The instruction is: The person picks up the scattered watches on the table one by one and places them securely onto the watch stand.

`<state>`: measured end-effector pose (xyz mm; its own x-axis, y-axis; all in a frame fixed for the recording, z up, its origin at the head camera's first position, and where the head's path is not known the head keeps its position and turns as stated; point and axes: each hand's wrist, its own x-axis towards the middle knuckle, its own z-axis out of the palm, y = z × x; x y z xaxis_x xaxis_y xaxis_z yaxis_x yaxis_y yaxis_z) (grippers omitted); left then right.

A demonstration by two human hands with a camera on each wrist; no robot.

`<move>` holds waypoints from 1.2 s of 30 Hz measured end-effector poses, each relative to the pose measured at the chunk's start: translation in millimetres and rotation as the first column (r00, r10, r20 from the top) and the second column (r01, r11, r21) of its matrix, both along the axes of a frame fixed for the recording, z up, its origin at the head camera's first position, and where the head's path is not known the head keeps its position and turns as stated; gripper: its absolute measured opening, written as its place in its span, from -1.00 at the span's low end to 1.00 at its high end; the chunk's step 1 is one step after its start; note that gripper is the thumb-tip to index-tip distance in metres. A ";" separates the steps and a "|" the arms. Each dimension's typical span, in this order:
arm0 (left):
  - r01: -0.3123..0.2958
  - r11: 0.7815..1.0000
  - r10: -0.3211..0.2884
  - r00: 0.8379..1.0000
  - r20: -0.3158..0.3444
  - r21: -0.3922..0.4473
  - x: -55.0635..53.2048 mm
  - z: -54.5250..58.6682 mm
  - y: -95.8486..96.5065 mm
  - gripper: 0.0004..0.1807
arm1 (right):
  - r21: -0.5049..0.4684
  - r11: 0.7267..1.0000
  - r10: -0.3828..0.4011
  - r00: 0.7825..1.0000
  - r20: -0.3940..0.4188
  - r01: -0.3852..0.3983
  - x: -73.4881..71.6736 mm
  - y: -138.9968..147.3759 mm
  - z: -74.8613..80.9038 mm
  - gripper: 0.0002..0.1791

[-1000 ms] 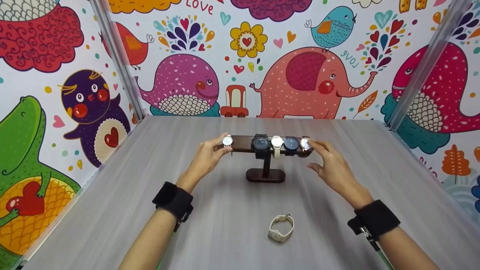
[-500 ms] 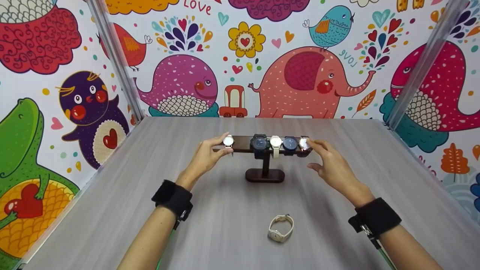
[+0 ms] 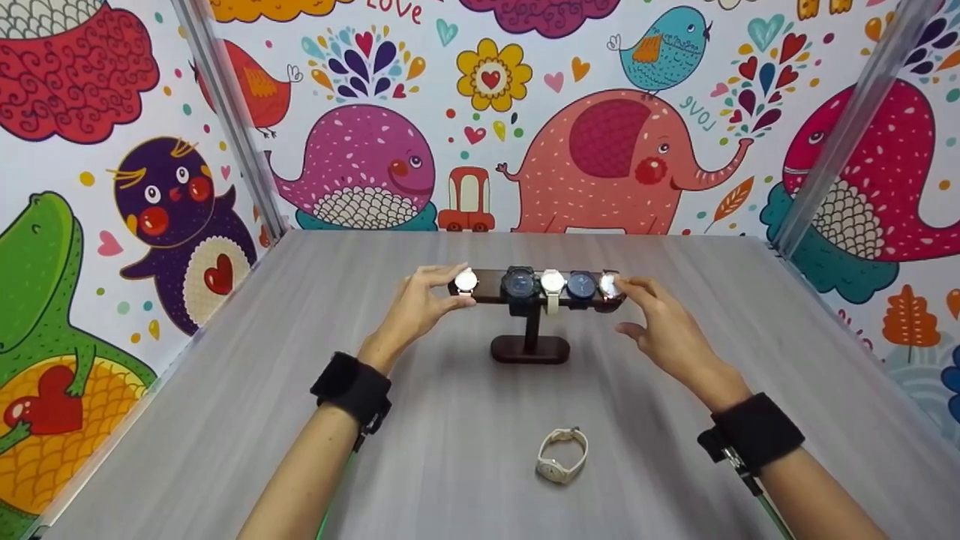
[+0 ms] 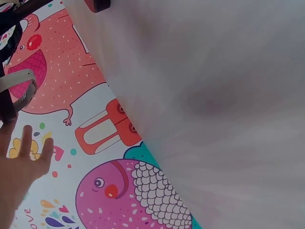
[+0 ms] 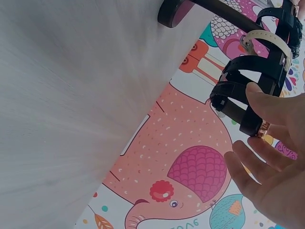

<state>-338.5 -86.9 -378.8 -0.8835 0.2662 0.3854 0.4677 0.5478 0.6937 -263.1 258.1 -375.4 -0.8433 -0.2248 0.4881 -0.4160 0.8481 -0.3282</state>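
Note:
A dark brown watch stand [image 3: 491, 286] holds several wristwatches along its bar. My left hand [image 3: 416, 304] pinches a white-faced watch [image 3: 466, 281] at the bar's left end, thumb below and fingers above. Its pale strap [image 4: 28, 76] loops under the bar in the left wrist view. At the other end, the fingertips of my right hand [image 3: 664, 326] touch a watch with a shiny face [image 3: 609, 286]; the thumb stands apart below. Between them sit a black watch [image 3: 520, 283], a cream-strapped watch [image 3: 553, 283] and a dark blue watch [image 3: 580, 286].
Another cream watch [image 3: 561, 457] lies on the grey table [image 3: 420, 450] in front of the stand. The stand's oval base [image 3: 530, 350] rests on the table. Walls printed with cartoon animals [image 3: 600, 165] close off the back and sides.
My left hand has slid its watch a little to the right along the bar, so the bar's left end now shows. The right hand stays at the right end.

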 end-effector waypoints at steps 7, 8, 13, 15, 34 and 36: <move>0.002 0.999 -0.007 0.996 -0.089 -0.048 -1.6 0.1 4.7 -0.35 | 0.008 1.000 0.010 1.000 -0.018 -0.010 -0.3 -0.1 1.1 -0.30; -0.001 0.998 -0.004 0.996 -0.084 -0.055 -1.9 0.1 5.0 -0.35 | 0.010 1.000 0.009 1.000 -0.021 -0.008 -0.4 -0.1 0.9 -0.30; 0.009 0.999 -0.009 1.000 -0.015 -0.051 -2.3 1.9 6.3 -0.34 | 0.017 1.000 -0.001 1.000 -0.021 0.002 -1.0 -1.0 0.2 -0.28; 0.015 0.999 -0.015 1.000 0.002 -0.042 -2.5 2.6 6.9 -0.34 | 0.019 1.000 -0.007 1.000 -0.013 0.007 -0.6 -1.4 0.2 -0.28; -0.028 0.982 0.006 0.994 -0.113 -0.188 -1.5 7.1 16.6 -0.28 | 0.019 1.000 -0.010 1.000 0.001 0.010 1.2 0.0 1.6 -0.28; -0.029 0.979 0.006 0.993 -0.119 -0.200 -1.8 7.3 17.3 -0.26 | 0.017 1.000 -0.012 1.000 0.004 0.012 1.6 0.4 2.2 -0.28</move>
<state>-340.3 -69.6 -371.5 -0.8407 0.3337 0.4265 0.5281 0.6793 0.5095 -261.5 258.5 -373.2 -0.8479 -0.2233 0.4809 -0.4047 0.8585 -0.3149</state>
